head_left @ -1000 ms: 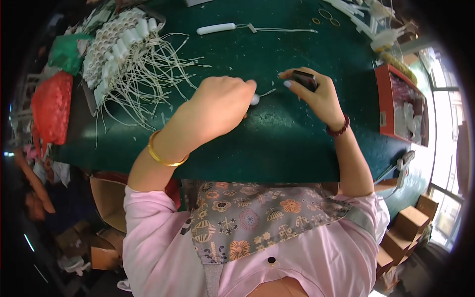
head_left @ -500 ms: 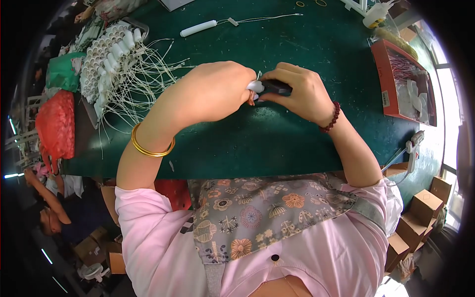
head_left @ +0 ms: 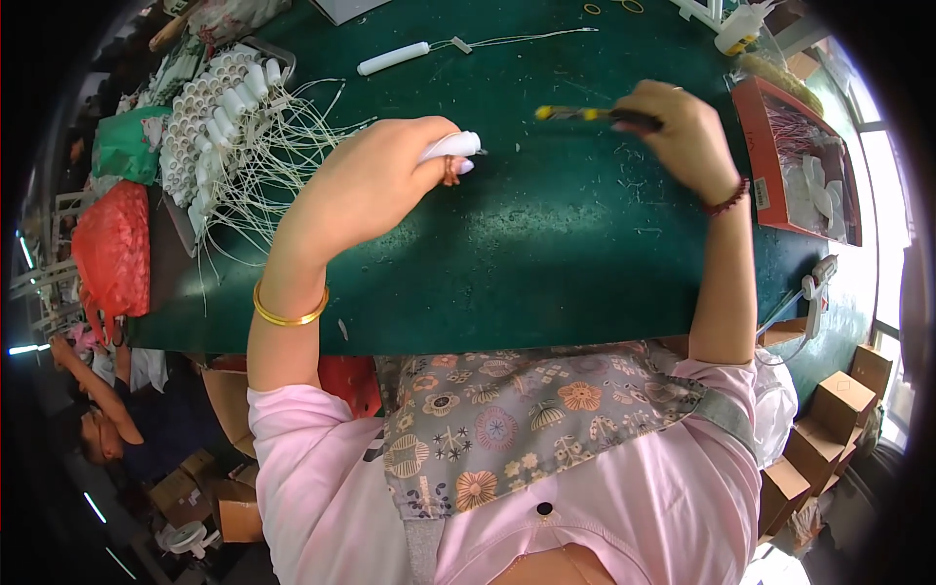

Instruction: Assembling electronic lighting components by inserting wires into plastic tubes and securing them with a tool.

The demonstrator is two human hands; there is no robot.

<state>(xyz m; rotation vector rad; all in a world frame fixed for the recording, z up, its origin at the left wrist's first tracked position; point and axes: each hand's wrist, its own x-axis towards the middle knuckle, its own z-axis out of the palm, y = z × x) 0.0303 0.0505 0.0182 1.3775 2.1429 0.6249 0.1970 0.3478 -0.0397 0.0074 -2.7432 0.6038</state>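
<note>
My left hand (head_left: pixel 375 180) is closed around a short white plastic tube (head_left: pixel 456 146), its end sticking out past the thumb and fingers. A tiny bit of something shows at that end. Off to the right, my right hand (head_left: pixel 682 132) grips the dark end of a slim black-and-yellow hand tool (head_left: pixel 575 114), which points left over the table. Its exact kind is blurred. Beyond both hands lies another white tube (head_left: pixel 393 58) with thin pale wires and a small clip-like piece (head_left: pixel 461 45) on them.
At the left, a tray (head_left: pixel 180 222) holds a pile of white tubes (head_left: pixel 219 117) with trailing wires. Green (head_left: pixel 122 146) and red (head_left: pixel 112 239) bags stand beside it. An orange-red box (head_left: pixel 765 161) with wires and white parts, a bottle (head_left: pixel 743 29) and a glue gun (head_left: pixel 819 278) are at the right.
My hands have moved apart. The right hand has swung right and away with the tool, while the left has drawn back left with the white tube.
</note>
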